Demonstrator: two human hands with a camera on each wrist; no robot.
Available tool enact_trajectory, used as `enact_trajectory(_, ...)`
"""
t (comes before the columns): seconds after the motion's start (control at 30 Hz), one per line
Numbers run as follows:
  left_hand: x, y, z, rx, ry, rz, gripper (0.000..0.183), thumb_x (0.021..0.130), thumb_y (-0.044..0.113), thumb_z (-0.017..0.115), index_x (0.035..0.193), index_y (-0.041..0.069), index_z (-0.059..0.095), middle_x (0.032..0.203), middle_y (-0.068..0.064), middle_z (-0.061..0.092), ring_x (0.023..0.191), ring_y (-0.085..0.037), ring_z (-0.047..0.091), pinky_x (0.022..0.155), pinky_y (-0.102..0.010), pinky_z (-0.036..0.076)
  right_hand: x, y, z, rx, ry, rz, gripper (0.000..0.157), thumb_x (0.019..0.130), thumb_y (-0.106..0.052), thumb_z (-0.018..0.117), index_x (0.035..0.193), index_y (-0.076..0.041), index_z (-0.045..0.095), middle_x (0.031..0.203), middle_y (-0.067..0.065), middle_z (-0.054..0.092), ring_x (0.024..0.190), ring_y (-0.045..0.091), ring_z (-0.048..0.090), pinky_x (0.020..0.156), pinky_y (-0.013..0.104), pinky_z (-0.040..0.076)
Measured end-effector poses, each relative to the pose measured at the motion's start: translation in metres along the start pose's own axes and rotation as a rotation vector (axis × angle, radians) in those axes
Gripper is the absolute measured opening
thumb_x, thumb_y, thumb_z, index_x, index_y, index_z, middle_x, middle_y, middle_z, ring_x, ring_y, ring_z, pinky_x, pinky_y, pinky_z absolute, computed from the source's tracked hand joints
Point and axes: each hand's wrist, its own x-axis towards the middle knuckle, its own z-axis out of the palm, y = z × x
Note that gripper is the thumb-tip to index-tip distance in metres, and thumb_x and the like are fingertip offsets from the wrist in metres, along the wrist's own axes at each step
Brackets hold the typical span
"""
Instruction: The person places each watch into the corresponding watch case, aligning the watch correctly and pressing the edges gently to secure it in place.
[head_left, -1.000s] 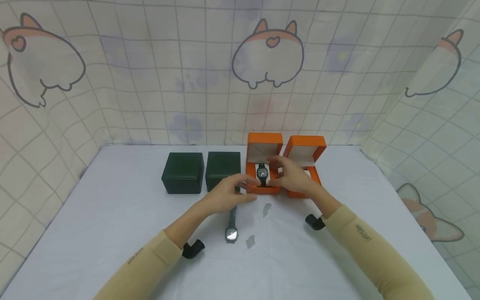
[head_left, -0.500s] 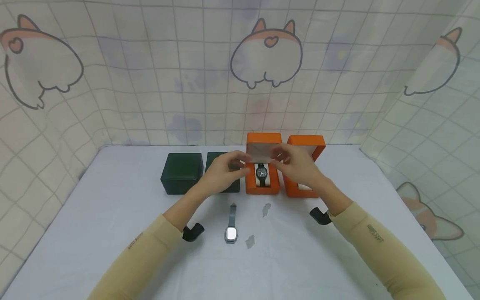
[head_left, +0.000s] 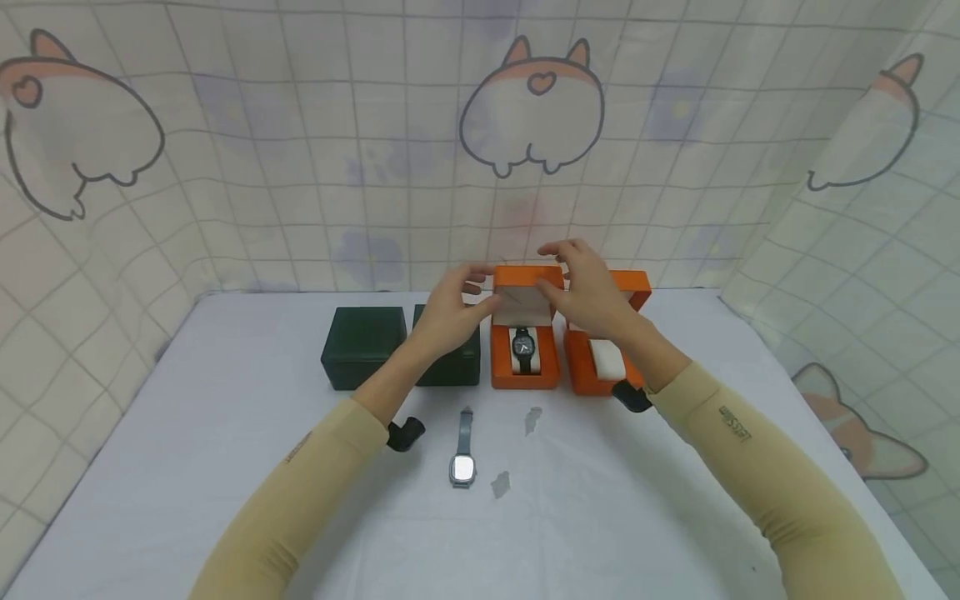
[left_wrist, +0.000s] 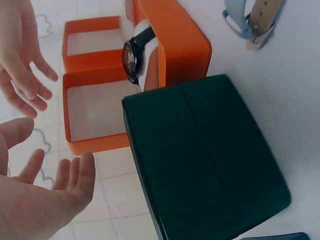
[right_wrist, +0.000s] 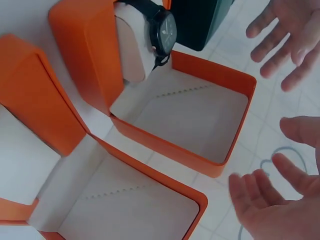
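1. Left hand [head_left: 453, 312] – thumb and fingers apart, holding nothing – partly hides the right green box [head_left: 463, 364].
2. Right hand [head_left: 592, 289], also unclasped, covers much of the right orange box [head_left: 589, 386].
3. Between them stands the left orange box [head_left: 525, 382], black watch [head_left: 522, 347] inside; fingertips probably just clear its raised lid [head_left: 522, 309].
4. Sleeves [head_left: 292, 500] run out of view.

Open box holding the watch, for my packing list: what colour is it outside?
The box is orange outside, seen best in the right wrist view.
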Motion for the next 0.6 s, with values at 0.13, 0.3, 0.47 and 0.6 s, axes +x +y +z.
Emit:
enact_trajectory(0.13, 0.009, 0.001, 0.001, 0.044, 0.008, -0.027, 0.046, 0.102, 0.024, 0.067, 0.144, 0.008, 0.053, 0.142, -0.015, 0.052, 0.127, -0.03, 0.053, 0.104, -0.044, 0.048, 0.007, 0.003, 0.001, -0.037, -0.059, 0.039, 0.052, 0.101, -0.022, 0.068, 0.146, -0.003, 0.05, 0.147, 0.018, 0.045, 0.129, 0.034, 0.046, 0.108, 0.052, 0.044)
enact_trajectory(0.3, 0.019, 0.002, 0.003, 0.061, -0.003, -0.044, 0.049, 0.104, 0.026, 0.064, 0.148, 0.008, 0.049, 0.146, -0.019, 0.049, 0.131, -0.035, 0.052, 0.104, -0.047, 0.049, 0.013, 0.005, 0.0, -0.051, -0.116, 0.05, 0.056, 0.103, -0.022, 0.063, 0.151, 0.0, 0.043, 0.151, 0.02, 0.043, 0.135, 0.036, 0.044, 0.113, 0.053, 0.039)
enact_trajectory(0.47, 0.028, 0.003, 0.008, 0.077, -0.028, -0.063, 0.053, 0.105, 0.029, 0.061, 0.151, 0.009, 0.046, 0.151, -0.018, 0.045, 0.133, -0.035, 0.049, 0.105, -0.048, 0.048, 0.02, 0.004, -0.001, -0.065, -0.161, 0.069, 0.055, 0.105, -0.02, 0.059, 0.152, 0.002, 0.04, 0.154, 0.022, 0.041, 0.14, 0.037, 0.04, 0.115, 0.054, 0.035)
enact_trajectory(0.6, 0.035, 0.005, 0.011, 0.123, -0.053, -0.061, 0.053, 0.106, 0.029, 0.059, 0.153, 0.008, 0.044, 0.154, -0.018, 0.043, 0.136, -0.035, 0.046, 0.109, -0.049, 0.045, 0.026, 0.005, 0.0, -0.09, -0.195, 0.07, 0.051, 0.106, -0.018, 0.056, 0.15, 0.003, 0.043, 0.153, 0.022, 0.043, 0.139, 0.037, 0.042, 0.115, 0.053, 0.036)
